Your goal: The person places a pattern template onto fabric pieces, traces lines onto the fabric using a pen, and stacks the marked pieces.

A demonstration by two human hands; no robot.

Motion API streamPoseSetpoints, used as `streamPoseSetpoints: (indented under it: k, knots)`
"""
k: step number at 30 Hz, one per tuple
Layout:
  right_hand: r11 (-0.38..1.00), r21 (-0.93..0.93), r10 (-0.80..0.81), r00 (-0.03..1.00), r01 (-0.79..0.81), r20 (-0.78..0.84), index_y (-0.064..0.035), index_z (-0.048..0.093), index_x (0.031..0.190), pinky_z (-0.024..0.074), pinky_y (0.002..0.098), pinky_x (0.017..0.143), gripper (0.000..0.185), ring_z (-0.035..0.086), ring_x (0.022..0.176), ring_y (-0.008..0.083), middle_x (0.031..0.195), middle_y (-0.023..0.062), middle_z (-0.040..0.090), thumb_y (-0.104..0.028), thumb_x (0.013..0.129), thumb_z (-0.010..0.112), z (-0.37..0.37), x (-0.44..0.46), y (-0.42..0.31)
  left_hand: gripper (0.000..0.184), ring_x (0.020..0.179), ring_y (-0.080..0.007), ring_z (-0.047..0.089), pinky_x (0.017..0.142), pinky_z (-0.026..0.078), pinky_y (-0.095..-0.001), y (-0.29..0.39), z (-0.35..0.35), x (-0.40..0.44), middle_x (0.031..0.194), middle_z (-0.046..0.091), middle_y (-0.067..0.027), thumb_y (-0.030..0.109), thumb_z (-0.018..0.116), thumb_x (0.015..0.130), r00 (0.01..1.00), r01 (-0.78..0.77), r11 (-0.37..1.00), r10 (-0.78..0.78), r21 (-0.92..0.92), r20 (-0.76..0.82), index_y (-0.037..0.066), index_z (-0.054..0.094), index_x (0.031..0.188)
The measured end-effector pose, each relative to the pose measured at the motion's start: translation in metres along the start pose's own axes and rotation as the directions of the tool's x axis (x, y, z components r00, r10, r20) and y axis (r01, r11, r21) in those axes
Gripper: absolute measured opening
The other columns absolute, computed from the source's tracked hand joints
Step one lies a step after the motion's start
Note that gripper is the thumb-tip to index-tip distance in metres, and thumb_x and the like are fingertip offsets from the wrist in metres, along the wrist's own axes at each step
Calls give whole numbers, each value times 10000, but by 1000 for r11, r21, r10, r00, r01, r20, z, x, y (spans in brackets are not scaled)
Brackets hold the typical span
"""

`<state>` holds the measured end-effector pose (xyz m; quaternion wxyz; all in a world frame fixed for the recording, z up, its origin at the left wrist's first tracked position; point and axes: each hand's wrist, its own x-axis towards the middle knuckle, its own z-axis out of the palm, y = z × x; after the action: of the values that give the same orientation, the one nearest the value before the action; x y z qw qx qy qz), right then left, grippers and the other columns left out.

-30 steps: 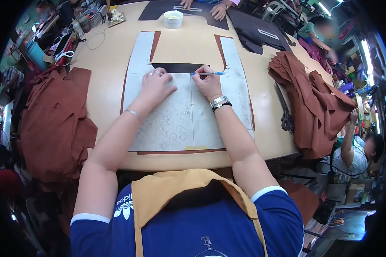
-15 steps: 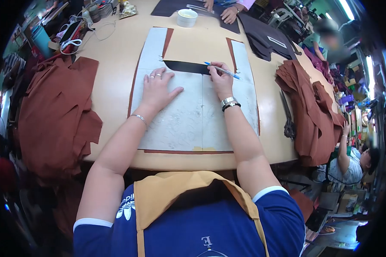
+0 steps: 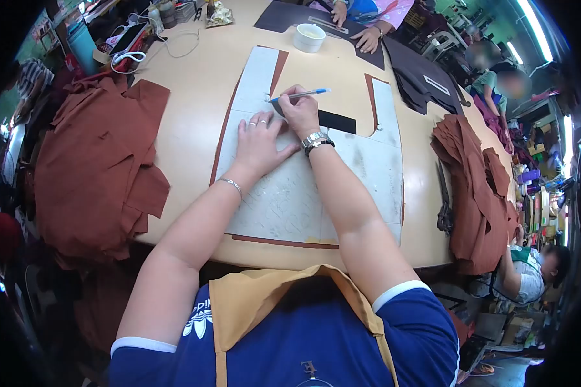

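A pale grey pattern template (image 3: 368, 174) with a U-shaped cutout lies over reddish-brown fabric (image 3: 284, 242), whose edges show around it. My left hand (image 3: 259, 143) rests flat on the template, fingers apart, rings on it. Just right of it, my right hand (image 3: 301, 115) grips a blue pen (image 3: 313, 93), its tip by the inner left corner of the cutout. A black strip (image 3: 337, 122) lies along the bottom of the cutout, partly hidden behind my right hand.
Piles of reddish-brown fabric lie left (image 3: 103, 174) and right (image 3: 471, 193). Dark scissors (image 3: 444, 200) sit beside the right pile. A white cup (image 3: 309, 37) stands at the back, near another person's hands (image 3: 368, 40) on dark fabric (image 3: 287, 17).
My right hand has moved left with the pen, from the middle of the cutout's bottom edge to its left corner. My left hand stays on the template. The whole view has shifted slightly.
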<state>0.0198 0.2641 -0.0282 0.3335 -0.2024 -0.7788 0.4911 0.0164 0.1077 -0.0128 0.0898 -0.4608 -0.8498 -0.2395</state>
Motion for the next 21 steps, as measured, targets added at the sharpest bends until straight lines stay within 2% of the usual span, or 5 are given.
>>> streamPoseSetpoints:
  k: [5,14,18,21]
  knots:
    - [998,-55,-24,999,26,36,-18,642,808,528,309,607,152,660,625,173,688,123,678,-168,780,642,0,-4,-6,651,1247,-305,453,1024,302,-529,-1,4,0,1277,528,-169,557,679,757,1000,-7,1000,8,25,-15,88,567,1195]
    - [992,-105,-65,998,64,-6,-13,632,797,520,298,596,147,653,607,176,663,124,666,-159,777,638,0,-3,-5,632,1254,-303,447,1033,297,-528,0,4,0,1280,526,-165,565,675,760,1000,2,1000,-2,18,-15,101,582,1179]
    - [997,80,7,998,-2,-58,-12,617,790,491,266,565,117,600,593,123,655,66,641,-128,788,635,-13,-2,7,591,1271,-293,433,1054,287,-537,1,-2,0,1299,516,-146,551,685,760,999,25,1000,-26,15,37,130,599,1165]
    - [967,254,52,989,-14,-142,-15,606,804,470,242,560,81,573,605,91,673,28,627,-94,807,616,-59,-8,21,564,1285,-287,419,1069,277,-545,4,0,-1,1317,507,-131,534,694,760,998,50,999,-49,-7,49,140,606,1152]
